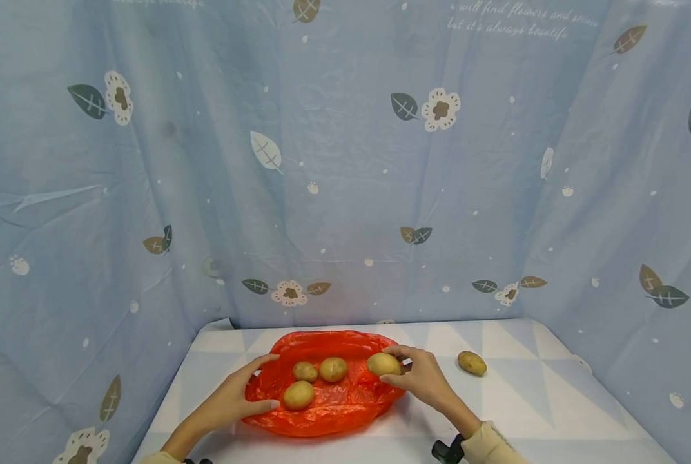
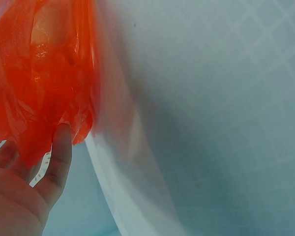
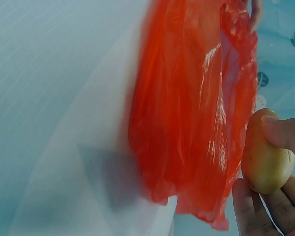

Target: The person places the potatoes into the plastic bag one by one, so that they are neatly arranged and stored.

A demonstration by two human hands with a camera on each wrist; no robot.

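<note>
A red plastic bag (image 1: 345,415) lies on the table with its mouth spread wide. Inside it are three potatoes: a small one (image 1: 305,372), one beside it (image 1: 333,369) and one nearer the front (image 1: 298,395). My left hand (image 1: 238,391) holds the bag's left edge, thumb and fingers spread apart along the rim; in the left wrist view the red film (image 2: 49,98) runs between them. With thumb and fingertips, my right hand (image 1: 423,379) grips another potato (image 1: 383,364) over the bag's right side. The right wrist view shows this potato (image 3: 266,157) beside the bag's rim.
One more potato (image 1: 472,363) lies on the white and pale blue patterned table cover (image 1: 531,399), right of the bag. A blue curtain (image 1: 345,161) printed with leaves and flowers stands behind the table and along both sides.
</note>
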